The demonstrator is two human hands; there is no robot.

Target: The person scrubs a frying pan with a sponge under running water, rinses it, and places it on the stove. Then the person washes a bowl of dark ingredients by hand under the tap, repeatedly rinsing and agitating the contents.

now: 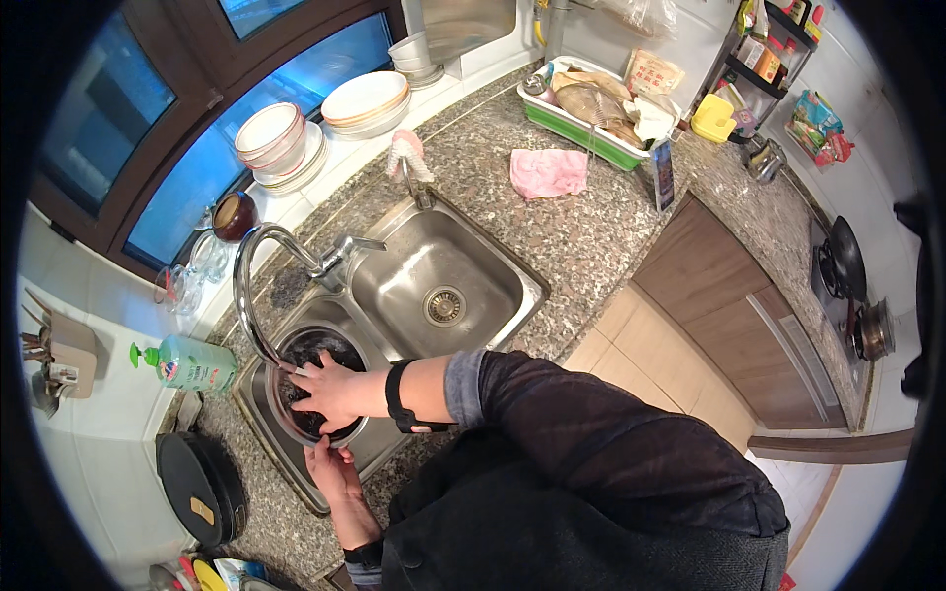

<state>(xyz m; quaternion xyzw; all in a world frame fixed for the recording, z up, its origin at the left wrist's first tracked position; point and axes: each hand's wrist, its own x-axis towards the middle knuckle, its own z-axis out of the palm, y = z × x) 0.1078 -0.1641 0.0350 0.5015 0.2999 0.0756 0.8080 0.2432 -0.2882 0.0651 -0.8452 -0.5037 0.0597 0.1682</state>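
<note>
A round metal pot [362,353] with dark contents sits in the left basin of a stainless steel double sink, under the curved chrome faucet [247,281]. My right hand [332,391] reaches over the pot with its fingers spread, near the spout; whether the fingertips touch the contents is not clear. My left hand [331,467] grips the pot's near rim with thumb and fingers. The right basin [414,258], with its round drain, holds nothing visible.
A green soap bottle [198,363] and a black round pan [199,487] stand left. Bowls [272,137] and plates [366,100] line the sill beside glassware [209,255]. A pink cloth [548,173], a phone [663,176] and a green-white basket [584,134] are on the granite counter.
</note>
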